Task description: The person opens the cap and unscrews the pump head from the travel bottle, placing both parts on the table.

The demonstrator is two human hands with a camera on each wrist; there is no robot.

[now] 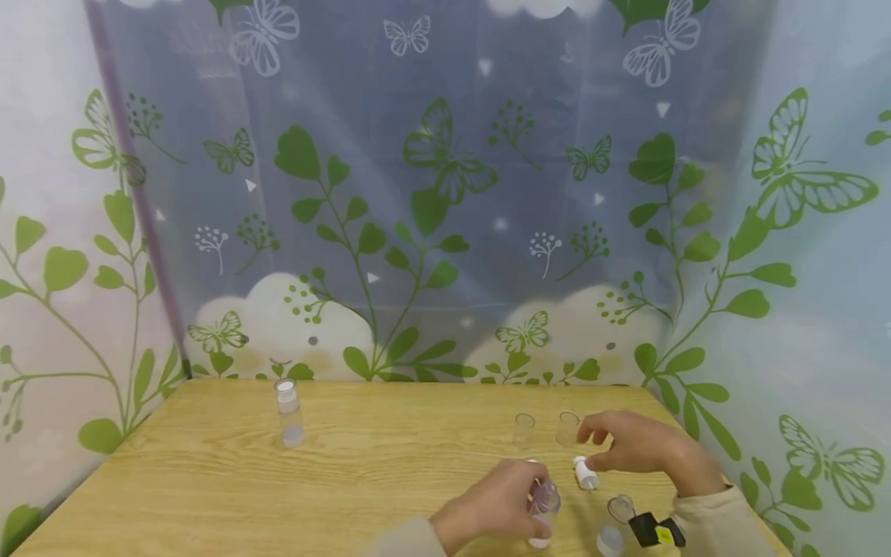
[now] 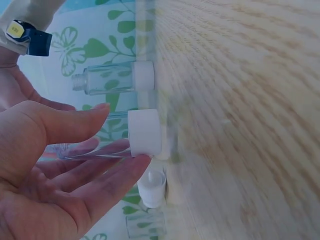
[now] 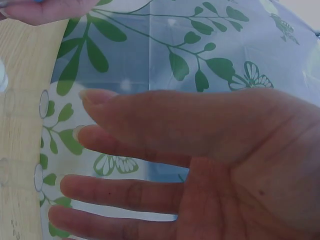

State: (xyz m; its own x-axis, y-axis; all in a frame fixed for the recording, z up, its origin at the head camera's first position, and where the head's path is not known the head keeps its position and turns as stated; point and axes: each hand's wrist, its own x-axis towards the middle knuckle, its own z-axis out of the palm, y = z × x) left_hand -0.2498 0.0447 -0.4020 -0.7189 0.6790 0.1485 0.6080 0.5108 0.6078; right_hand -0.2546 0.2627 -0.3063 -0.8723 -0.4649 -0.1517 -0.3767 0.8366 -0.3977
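Observation:
My left hand (image 1: 496, 499) grips a clear bottle (image 1: 546, 507) with a white base (image 2: 145, 132), thumb on one side and fingers on the other. The bottle stands upright, its base close over the tabletop. My right hand (image 1: 633, 442) is above the table with nothing in its grasp, its fingers extended in the right wrist view. Just below its fingertips a white pump nozzle part (image 1: 585, 473) lies on the wood. A second clear bottle (image 2: 110, 77), also white-based, stands to the right of the held one, partly behind the black wrist device in the head view.
Two clear caps (image 1: 524, 431) stand on the wooden table (image 1: 390, 464) beyond my hands. Far to the left is a clear bottle with a white top (image 1: 287, 394). A patterned curtain (image 1: 390, 193) encloses the back and sides.

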